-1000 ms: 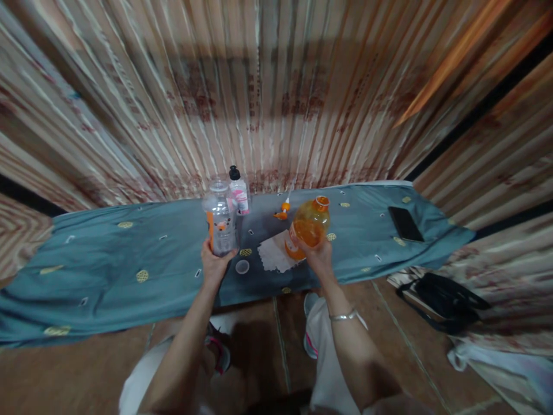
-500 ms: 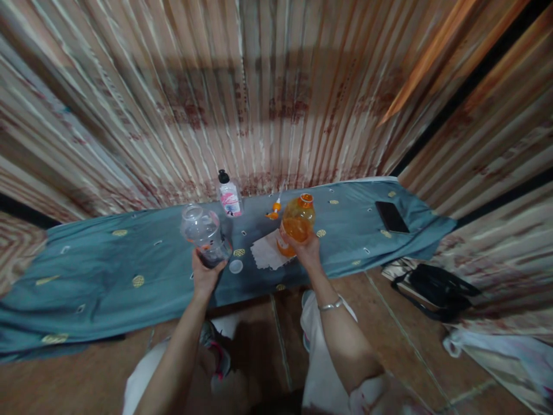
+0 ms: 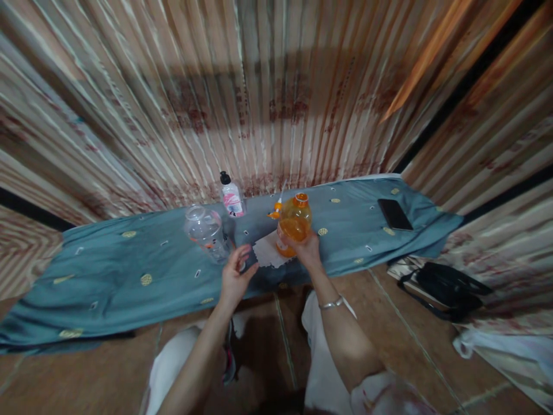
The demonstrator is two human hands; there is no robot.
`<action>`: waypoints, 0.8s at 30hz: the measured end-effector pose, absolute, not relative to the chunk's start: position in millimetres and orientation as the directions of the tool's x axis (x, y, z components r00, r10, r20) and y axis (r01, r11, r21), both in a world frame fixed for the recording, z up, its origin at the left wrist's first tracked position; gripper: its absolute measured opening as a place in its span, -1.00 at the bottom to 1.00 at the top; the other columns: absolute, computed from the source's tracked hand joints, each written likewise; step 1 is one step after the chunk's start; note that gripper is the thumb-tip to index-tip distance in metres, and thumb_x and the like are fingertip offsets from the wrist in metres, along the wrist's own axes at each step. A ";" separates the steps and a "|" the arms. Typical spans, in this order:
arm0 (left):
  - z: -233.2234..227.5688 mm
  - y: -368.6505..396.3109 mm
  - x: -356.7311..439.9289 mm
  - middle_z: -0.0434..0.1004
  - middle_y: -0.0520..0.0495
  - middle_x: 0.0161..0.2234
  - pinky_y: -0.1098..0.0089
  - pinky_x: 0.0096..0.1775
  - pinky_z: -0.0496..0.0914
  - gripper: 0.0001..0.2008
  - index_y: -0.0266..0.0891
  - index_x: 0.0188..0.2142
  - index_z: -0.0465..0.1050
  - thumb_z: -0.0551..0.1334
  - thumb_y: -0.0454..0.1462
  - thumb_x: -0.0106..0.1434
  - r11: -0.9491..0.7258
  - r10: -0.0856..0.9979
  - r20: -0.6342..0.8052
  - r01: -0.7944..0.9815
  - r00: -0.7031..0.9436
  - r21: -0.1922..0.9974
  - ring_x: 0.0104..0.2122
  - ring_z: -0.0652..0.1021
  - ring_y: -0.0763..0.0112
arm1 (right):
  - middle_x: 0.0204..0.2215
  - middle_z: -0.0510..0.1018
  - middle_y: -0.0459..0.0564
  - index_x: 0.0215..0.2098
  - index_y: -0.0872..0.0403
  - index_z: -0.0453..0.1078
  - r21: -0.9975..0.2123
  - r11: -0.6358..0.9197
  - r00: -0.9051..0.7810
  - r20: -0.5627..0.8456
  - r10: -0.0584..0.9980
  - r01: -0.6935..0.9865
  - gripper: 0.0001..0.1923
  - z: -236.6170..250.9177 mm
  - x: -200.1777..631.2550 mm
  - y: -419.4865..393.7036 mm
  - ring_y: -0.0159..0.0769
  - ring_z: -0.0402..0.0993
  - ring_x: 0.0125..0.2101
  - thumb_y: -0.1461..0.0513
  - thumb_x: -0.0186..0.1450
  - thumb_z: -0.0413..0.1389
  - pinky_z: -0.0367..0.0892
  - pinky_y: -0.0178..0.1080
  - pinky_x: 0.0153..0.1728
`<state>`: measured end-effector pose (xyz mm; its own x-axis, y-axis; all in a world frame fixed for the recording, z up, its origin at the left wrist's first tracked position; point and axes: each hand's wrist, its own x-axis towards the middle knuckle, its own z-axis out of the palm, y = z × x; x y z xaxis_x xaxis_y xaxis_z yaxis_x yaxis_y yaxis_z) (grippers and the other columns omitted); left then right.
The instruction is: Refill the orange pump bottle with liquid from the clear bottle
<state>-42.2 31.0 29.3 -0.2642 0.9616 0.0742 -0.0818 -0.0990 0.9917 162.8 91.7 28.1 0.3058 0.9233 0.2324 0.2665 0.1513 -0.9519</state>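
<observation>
- Gripping the orange bottle (image 3: 294,226) near its lower half, the right hand (image 3: 307,252) sits just right of frame centre in the head view, fingers wrapped round the bottle's side; a bracelet (image 3: 332,302) circles the wrist below it.
- That bottle is uncapped and leans slightly left, its base above a white cloth (image 3: 268,255) spread on the blue-grey table cover (image 3: 121,271).
- Left of the right hand, the left hand (image 3: 235,275) hovers at the near edge of the table, fingers spread apart and clamped on nothing; its fingertips are just beside the white cloth.
- Up and to the left of the left hand, a clear bottle (image 3: 206,231) tilts on the cover, close to the fingertips; whether they touch it cannot be told.
- Behind, toward the striped curtain (image 3: 268,92), stands a small black-capped bottle (image 3: 232,197), with an orange cap piece (image 3: 275,210) beside the orange bottle's neck.
- Toward the right of the frame a dark phone (image 3: 394,214) lies flat on the cover, well apart from both hands.
- Lower right, a black bag (image 3: 449,288) rests on the floor.
</observation>
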 end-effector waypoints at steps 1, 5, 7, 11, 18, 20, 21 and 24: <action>29.8 42.9 -33.9 0.58 -0.16 0.04 0.12 0.21 0.32 -0.42 -0.11 -0.09 0.56 0.57 -0.30 -0.18 -0.103 0.973 0.085 -0.076 -0.213 0.992 0.14 0.52 0.08 | -0.11 0.71 0.11 -0.03 0.09 0.48 -0.959 0.144 0.303 0.216 0.928 0.243 -0.37 29.4 161.6 90.6 -0.01 0.66 -0.09 -0.03 0.02 0.39 0.55 0.04 -0.03; 25.3 81.5 -13.8 0.33 -0.22 0.33 -0.03 0.34 0.11 -0.02 -0.09 0.16 0.40 0.60 -0.31 -0.33 -0.103 0.994 0.101 -0.052 -0.048 0.993 0.36 0.28 -0.08 | -0.14 0.72 0.08 -0.04 0.06 0.49 -0.970 0.116 0.259 0.171 0.951 0.215 -0.39 33.4 157.7 88.5 -0.05 0.66 -0.13 0.00 -0.01 0.41 0.55 -0.02 -0.03; 20.9 91.6 -9.8 0.24 -0.24 0.38 -0.05 0.36 0.05 0.07 -0.08 0.24 0.32 0.60 -0.28 -0.33 -0.106 0.994 0.106 -0.048 0.011 0.993 0.39 0.21 -0.12 | -0.13 0.72 0.07 -0.04 0.06 0.49 -0.973 0.120 0.223 0.164 0.961 0.198 -0.40 34.0 155.6 88.5 -0.07 0.66 -0.13 0.02 0.00 0.41 0.55 -0.03 -0.03; 15.8 99.6 -5.6 0.24 -0.24 0.38 -0.02 0.34 0.14 0.10 -0.07 0.30 0.24 0.59 -0.22 -0.26 -0.130 0.986 0.136 -0.075 0.093 0.989 0.36 0.28 -0.10 | -0.08 0.70 0.06 0.01 0.06 0.47 -0.985 0.144 0.109 0.154 0.982 0.095 -0.36 34.4 148.4 88.4 -0.09 0.66 -0.11 0.04 0.00 0.42 0.55 -0.05 -0.01; 20.6 101.9 -7.5 0.57 -0.16 0.08 -0.01 0.20 0.35 -0.06 -0.11 0.16 0.38 0.60 -0.23 -0.27 -0.141 0.982 0.151 -0.098 0.115 0.985 0.12 0.54 -0.03 | -0.07 0.69 0.03 0.02 0.04 0.43 -0.987 0.141 0.008 0.142 0.990 0.079 -0.33 35.6 138.4 91.5 -0.12 0.64 -0.09 0.06 -0.02 0.44 0.52 -0.06 0.03; 21.0 101.3 -8.9 0.60 -0.14 0.02 0.02 0.14 0.41 -0.10 -0.13 0.11 0.41 0.60 -0.24 -0.29 -0.138 0.985 0.146 -0.095 0.095 0.986 0.05 0.58 0.00 | 0.02 0.65 0.04 0.12 0.02 0.37 -0.988 0.147 -0.022 0.146 0.989 0.054 -0.22 37.2 137.5 92.6 -0.10 0.61 0.00 0.06 -0.03 0.45 0.49 -0.04 0.09; 21.0 101.1 -9.3 0.62 -0.14 -0.02 0.04 0.11 0.43 -0.13 -0.13 0.08 0.42 0.60 -0.23 -0.28 -0.135 0.986 0.143 -0.091 0.085 0.987 0.01 0.60 0.02 | 0.07 0.62 0.06 0.18 0.01 0.32 -0.988 0.153 -0.036 0.152 0.988 0.026 -0.15 38.1 137.1 92.9 -0.09 0.58 0.05 0.07 -0.03 0.45 0.47 -0.03 0.13; 20.4 101.2 -10.2 0.63 -0.13 -0.08 0.07 0.05 0.46 -0.19 -0.14 0.03 0.44 0.60 -0.23 -0.27 -0.131 0.989 0.136 -0.084 0.055 0.988 -0.07 0.62 0.06 | 0.18 0.53 0.09 0.31 -0.02 0.20 -0.984 0.173 -0.067 0.176 0.982 -0.049 0.00 40.2 136.7 92.8 -0.07 0.49 0.17 0.05 -0.03 0.46 0.40 0.01 0.22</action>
<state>-10.2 101.2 20.4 0.0546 0.9893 0.1356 -0.0837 -0.1308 0.9879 136.7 92.8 40.2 -0.0668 0.9821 0.1759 -0.0491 0.1729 -0.9837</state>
